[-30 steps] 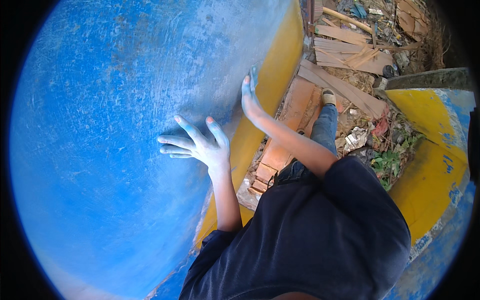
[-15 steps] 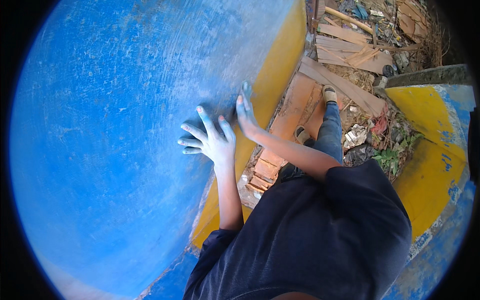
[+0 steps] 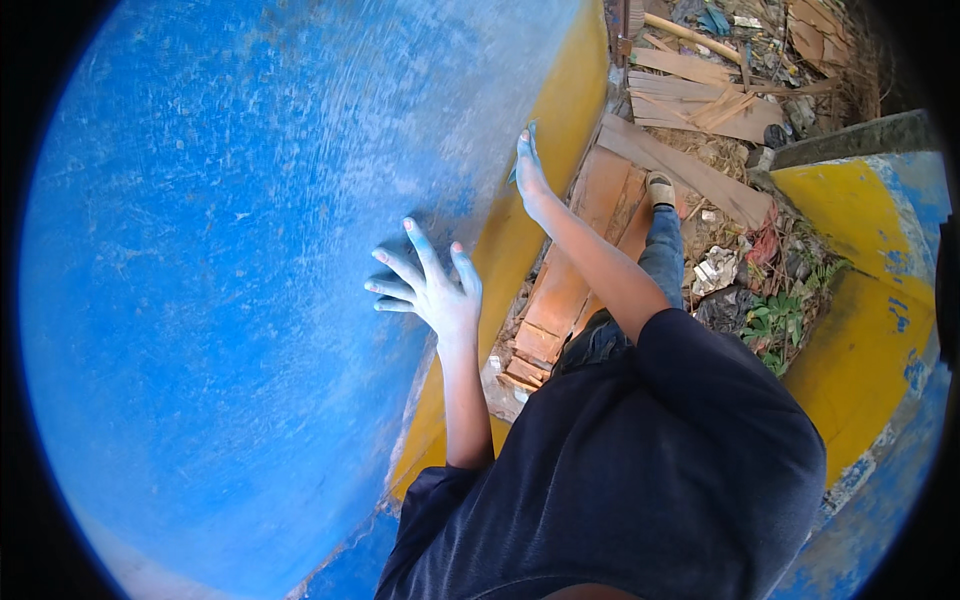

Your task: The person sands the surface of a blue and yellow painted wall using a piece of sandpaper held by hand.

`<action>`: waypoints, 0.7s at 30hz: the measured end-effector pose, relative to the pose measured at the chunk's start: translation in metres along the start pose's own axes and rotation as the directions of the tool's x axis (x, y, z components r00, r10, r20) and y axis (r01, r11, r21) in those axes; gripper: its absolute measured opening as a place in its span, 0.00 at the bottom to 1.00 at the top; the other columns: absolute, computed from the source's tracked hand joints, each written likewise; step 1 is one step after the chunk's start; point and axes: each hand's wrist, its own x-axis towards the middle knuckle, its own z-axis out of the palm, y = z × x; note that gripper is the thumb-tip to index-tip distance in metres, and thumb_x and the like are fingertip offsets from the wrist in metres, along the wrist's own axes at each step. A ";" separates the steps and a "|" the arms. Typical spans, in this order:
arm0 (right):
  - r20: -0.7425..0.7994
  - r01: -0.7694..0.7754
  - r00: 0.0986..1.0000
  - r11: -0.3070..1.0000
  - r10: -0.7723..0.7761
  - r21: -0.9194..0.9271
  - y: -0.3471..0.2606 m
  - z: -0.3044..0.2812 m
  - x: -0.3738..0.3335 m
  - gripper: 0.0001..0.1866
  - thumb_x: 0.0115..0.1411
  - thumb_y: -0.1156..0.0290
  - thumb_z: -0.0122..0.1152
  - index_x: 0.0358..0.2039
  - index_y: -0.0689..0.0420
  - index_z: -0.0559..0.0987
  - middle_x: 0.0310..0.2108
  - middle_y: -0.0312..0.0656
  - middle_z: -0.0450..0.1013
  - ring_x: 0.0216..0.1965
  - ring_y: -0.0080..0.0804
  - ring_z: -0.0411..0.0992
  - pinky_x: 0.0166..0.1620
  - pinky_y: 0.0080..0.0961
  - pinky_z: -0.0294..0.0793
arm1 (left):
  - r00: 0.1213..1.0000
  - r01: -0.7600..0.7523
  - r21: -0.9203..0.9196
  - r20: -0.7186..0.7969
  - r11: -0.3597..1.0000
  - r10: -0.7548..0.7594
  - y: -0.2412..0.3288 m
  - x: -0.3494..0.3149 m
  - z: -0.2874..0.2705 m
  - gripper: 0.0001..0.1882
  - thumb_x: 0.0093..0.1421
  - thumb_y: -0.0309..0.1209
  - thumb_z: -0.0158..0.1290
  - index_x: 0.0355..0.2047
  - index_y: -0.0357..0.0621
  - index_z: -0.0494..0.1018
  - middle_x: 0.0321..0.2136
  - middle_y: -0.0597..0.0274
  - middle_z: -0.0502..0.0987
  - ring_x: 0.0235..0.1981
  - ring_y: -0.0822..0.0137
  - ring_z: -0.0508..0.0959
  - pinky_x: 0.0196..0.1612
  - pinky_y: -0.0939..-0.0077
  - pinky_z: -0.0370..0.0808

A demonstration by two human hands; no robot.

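A large blue wall (image 3: 220, 250), scuffed with pale scratches and dust, fills the left side; a yellow band (image 3: 555, 95) runs along its lower edge. My left hand (image 3: 440, 300), coated in whitish-blue dust, rests on the blue paint with fingers spread, holding nothing. Farther along, my right hand (image 3: 530, 175) is edge-on against the yellow band, its fingers together. Beneath it shows the edge of a thin bluish sheet (image 3: 533, 128), which looks like sandpaper; the palm hides most of it.
Orange-brown bricks or slabs (image 3: 585, 215) lie along the wall's foot, where my shoe (image 3: 661, 188) stands. Wooden boards (image 3: 700, 105), litter and a green plant (image 3: 775, 320) cover the ground beyond. A yellow-and-blue low wall (image 3: 850, 370) stands at right.
My right hand has moved up and to the right, from near the blue-yellow border onto the yellow band. My left hand has shifted only slightly right and down, still spread.
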 end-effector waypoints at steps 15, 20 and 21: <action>0.170 0.273 0.952 0.958 -0.255 -0.089 -0.037 0.034 -0.046 0.46 0.68 0.34 0.20 0.72 0.56 0.31 0.74 0.51 0.21 0.74 0.51 0.21 0.73 0.48 0.24 | 0.997 0.025 -0.100 -0.069 0.995 -0.032 0.012 0.002 -0.036 0.47 0.64 0.56 0.48 0.73 0.44 0.43 0.71 0.33 0.28 0.68 0.23 0.23 0.62 0.21 0.28; -0.033 0.220 0.974 0.970 -0.224 -0.100 -0.054 0.020 0.004 0.45 0.69 0.35 0.20 0.72 0.56 0.31 0.74 0.51 0.24 0.74 0.50 0.23 0.73 0.47 0.26 | 0.941 0.079 -0.129 -0.319 0.988 -0.117 0.007 0.041 -0.087 0.50 0.63 0.59 0.48 0.73 0.41 0.40 0.71 0.33 0.26 0.68 0.26 0.22 0.62 0.24 0.24; -0.117 0.203 0.970 0.976 -0.211 -0.077 -0.062 0.013 0.020 0.45 0.69 0.35 0.20 0.72 0.56 0.32 0.74 0.51 0.25 0.74 0.49 0.23 0.73 0.47 0.27 | 0.933 0.086 -0.125 -0.339 0.988 -0.124 0.005 0.042 -0.091 0.49 0.63 0.59 0.48 0.73 0.44 0.41 0.71 0.34 0.26 0.68 0.25 0.21 0.61 0.23 0.23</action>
